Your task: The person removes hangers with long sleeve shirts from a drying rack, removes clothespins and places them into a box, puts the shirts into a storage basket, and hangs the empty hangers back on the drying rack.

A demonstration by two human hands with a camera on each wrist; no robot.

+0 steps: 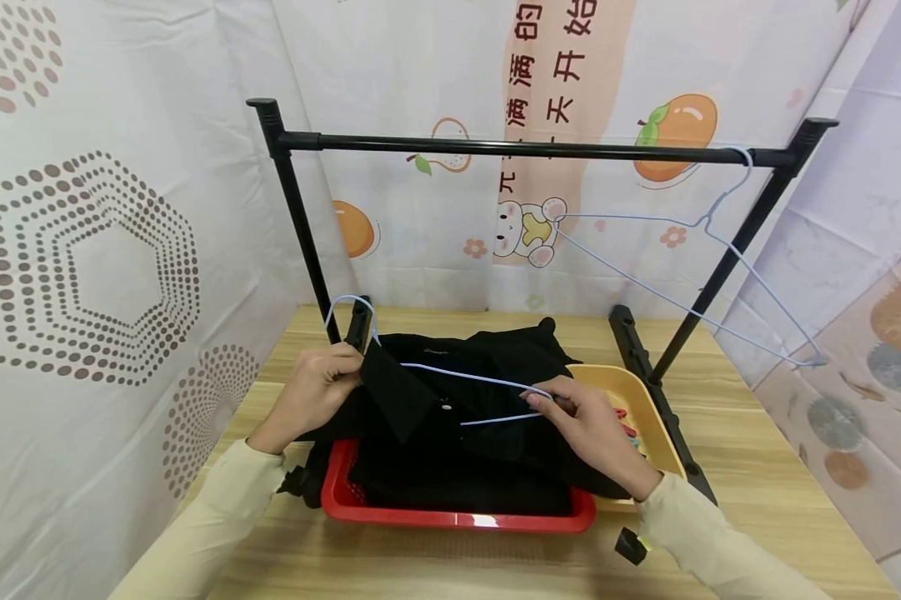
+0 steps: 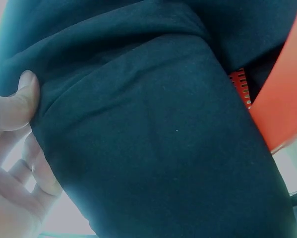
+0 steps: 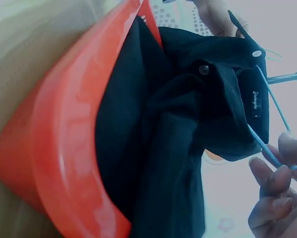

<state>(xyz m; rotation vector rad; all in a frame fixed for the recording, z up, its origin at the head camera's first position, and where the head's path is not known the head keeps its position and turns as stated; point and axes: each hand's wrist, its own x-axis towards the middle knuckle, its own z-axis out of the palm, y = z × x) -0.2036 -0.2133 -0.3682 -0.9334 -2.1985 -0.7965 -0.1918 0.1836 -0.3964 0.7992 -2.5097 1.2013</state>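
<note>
A black buttoned shirt (image 1: 412, 408) lies bunched over a red basket (image 1: 458, 521); its collar label faces up. My left hand (image 1: 317, 392) pinches the shirt near its collar, thumb on top of the cloth (image 2: 163, 124) in the left wrist view. A light blue hanger (image 1: 468, 377) is partly inside the shirt, its hook standing out beyond the collar near my left hand. With thumb and fingers, my right hand (image 1: 588, 429) pinches the hanger's right end, which sticks out of the neck opening in the right wrist view. Cloth hides the hanger's left end.
Behind the basket stands a black rack with a horizontal bar (image 1: 495, 148). Another blue hanger (image 1: 708, 218) hangs at its right end. A yellow tray (image 1: 656, 408) with several clothespins sits right of the basket. A small black object (image 1: 630, 547) lies near my right sleeve.
</note>
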